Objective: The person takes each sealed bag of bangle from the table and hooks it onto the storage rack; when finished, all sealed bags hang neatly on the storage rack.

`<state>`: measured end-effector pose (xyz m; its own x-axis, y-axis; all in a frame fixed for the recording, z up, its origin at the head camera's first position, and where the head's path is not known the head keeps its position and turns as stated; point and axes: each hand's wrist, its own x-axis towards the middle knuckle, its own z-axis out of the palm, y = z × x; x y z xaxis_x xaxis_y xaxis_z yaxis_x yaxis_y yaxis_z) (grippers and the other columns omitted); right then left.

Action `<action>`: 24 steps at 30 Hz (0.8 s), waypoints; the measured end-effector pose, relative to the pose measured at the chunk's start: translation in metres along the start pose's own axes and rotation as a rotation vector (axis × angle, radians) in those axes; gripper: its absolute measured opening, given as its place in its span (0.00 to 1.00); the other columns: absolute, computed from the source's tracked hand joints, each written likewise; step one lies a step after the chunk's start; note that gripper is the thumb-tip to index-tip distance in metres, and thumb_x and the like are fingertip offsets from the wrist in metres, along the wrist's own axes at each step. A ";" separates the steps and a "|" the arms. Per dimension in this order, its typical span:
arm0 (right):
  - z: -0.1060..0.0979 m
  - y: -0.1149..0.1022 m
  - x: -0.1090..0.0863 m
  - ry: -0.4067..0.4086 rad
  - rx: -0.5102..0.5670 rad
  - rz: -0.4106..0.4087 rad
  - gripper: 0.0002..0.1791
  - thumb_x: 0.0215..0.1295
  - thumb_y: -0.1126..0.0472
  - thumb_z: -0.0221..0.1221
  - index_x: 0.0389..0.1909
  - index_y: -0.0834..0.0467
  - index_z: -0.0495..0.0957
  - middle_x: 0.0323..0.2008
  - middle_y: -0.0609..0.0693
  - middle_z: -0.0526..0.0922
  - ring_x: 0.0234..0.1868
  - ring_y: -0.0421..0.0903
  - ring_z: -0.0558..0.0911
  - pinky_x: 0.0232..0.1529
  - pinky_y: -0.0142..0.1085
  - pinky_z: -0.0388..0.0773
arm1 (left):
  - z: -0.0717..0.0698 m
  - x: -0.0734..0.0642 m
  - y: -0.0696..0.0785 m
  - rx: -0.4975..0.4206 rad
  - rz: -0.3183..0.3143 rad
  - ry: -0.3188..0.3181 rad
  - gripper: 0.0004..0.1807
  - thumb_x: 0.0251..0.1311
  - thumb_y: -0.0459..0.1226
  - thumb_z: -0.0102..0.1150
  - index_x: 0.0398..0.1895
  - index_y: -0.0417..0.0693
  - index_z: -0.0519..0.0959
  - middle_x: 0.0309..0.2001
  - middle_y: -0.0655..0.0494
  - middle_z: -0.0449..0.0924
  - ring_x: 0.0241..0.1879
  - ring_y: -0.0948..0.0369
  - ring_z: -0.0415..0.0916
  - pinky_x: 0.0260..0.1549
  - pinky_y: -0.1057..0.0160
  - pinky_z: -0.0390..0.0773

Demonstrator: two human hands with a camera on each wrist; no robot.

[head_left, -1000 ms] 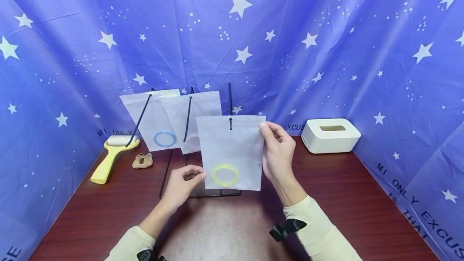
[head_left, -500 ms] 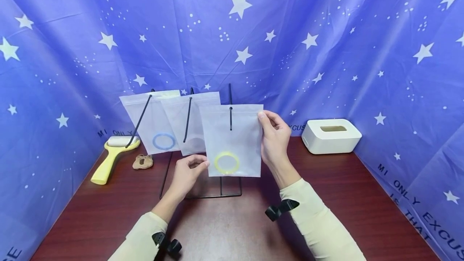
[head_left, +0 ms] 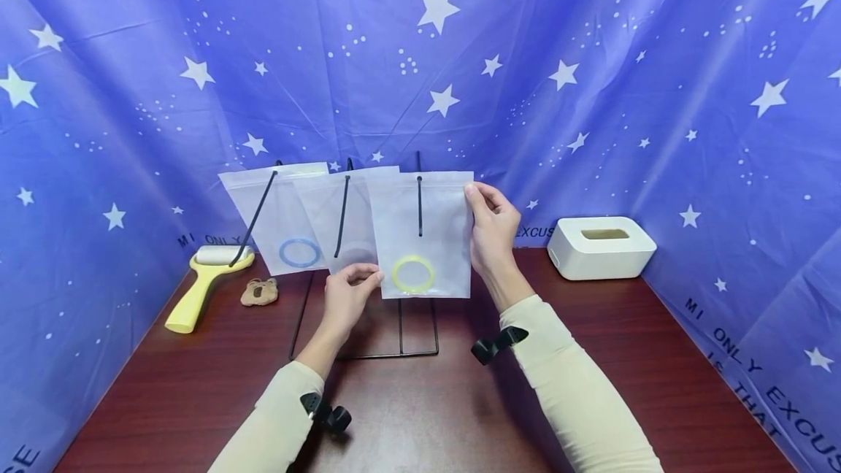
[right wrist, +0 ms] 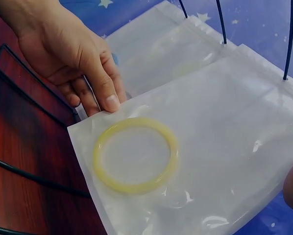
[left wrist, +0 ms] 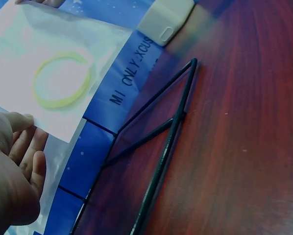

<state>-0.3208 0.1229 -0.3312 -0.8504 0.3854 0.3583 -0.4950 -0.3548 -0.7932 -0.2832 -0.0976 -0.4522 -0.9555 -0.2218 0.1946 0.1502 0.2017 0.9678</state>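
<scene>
A frosted zip bag (head_left: 427, 228) with a yellow ring (head_left: 413, 274) inside is threaded by its top hole on the right prong of a black wire rack (head_left: 384, 355). My right hand (head_left: 494, 228) pinches the bag's upper right corner between thumb and fingers. At the lower left edge, my left hand (head_left: 348, 298) pinches the bag; the right wrist view shows that thumb (right wrist: 107, 93) lying on the edge near the ring. Two more frosted bags hang to the left, one with a blue ring (head_left: 299, 252); the middle bag (head_left: 348, 217) is partly covered by the front one.
A yellow-handled lint roller (head_left: 197, 294) and a small brown bear-shaped piece (head_left: 259, 292) lie at the left of the wooden table (head_left: 420, 414). A white tissue box (head_left: 601, 258) stands at the back right. A blue star-print cloth (head_left: 420, 57) hangs around the table.
Both hands have moved up and away toward the rack, carrying the yellow-ring bag with them. The bag's hole has slid farther back along the right prong.
</scene>
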 end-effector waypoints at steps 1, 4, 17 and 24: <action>0.001 0.001 0.002 0.002 -0.006 0.002 0.03 0.67 0.71 0.66 0.39 0.62 0.86 0.29 0.43 0.85 0.33 0.35 0.81 0.38 0.24 0.81 | 0.001 0.001 0.001 0.002 0.001 0.012 0.07 0.59 0.38 0.74 0.38 0.46 0.90 0.29 0.59 0.89 0.36 0.53 0.88 0.32 0.72 0.76; 0.003 0.005 0.008 0.010 -0.005 0.004 0.03 0.67 0.70 0.66 0.39 0.63 0.86 0.30 0.44 0.84 0.34 0.35 0.81 0.39 0.24 0.82 | 0.003 0.005 0.002 0.013 0.005 0.046 0.07 0.58 0.39 0.74 0.37 0.48 0.90 0.29 0.58 0.89 0.31 0.64 0.86 0.33 0.72 0.77; 0.001 0.021 0.020 0.039 0.063 -0.002 0.09 0.65 0.72 0.66 0.33 0.55 0.86 0.31 0.46 0.86 0.35 0.36 0.83 0.42 0.25 0.82 | 0.011 0.013 -0.002 0.150 0.062 0.175 0.04 0.58 0.44 0.74 0.34 0.56 0.92 0.31 0.56 0.91 0.24 0.64 0.80 0.29 0.69 0.75; -0.012 0.028 0.017 -0.008 0.018 -0.003 0.06 0.66 0.71 0.66 0.42 0.64 0.87 0.34 0.46 0.88 0.37 0.37 0.83 0.47 0.30 0.82 | 0.003 0.007 -0.009 0.156 0.095 0.201 0.05 0.58 0.41 0.76 0.36 0.54 0.92 0.36 0.56 0.93 0.40 0.61 0.90 0.47 0.68 0.77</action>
<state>-0.3473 0.1301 -0.3534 -0.8503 0.3798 0.3643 -0.5004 -0.3694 -0.7830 -0.2917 -0.0978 -0.4598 -0.8668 -0.3770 0.3263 0.1811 0.3716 0.9106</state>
